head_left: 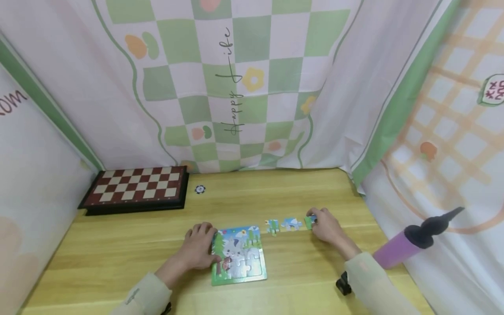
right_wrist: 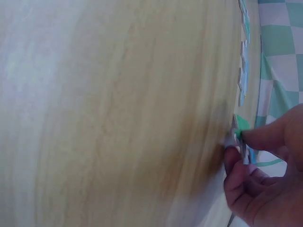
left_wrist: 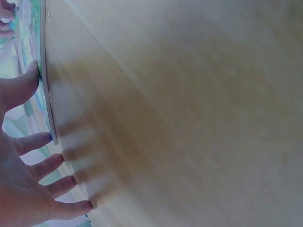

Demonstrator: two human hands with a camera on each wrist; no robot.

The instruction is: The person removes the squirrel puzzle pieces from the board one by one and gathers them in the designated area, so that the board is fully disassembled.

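Observation:
A colourful jigsaw board (head_left: 239,256) with a cartoon animal picture lies flat on the wooden table (head_left: 118,245). My left hand (head_left: 198,248) rests at the board's left edge with its fingers (left_wrist: 35,142) straight and spread; the thumb touches the board's rim (left_wrist: 46,94). To the right of the board my right hand (head_left: 323,225) pinches a green puzzle piece (head_left: 309,222) against the tabletop; the right wrist view shows that piece (right_wrist: 241,125) between thumb and fingertips. Two loose pieces (head_left: 272,226) (head_left: 292,224) lie between the board and the right hand.
A folded red-and-white chessboard (head_left: 135,188) sits at the back left, with a small black-and-white disc (head_left: 200,189) beside it. A purple hand pump (head_left: 413,240) sticks out past the table's right edge. Patterned cloth (head_left: 252,87) hangs on all sides.

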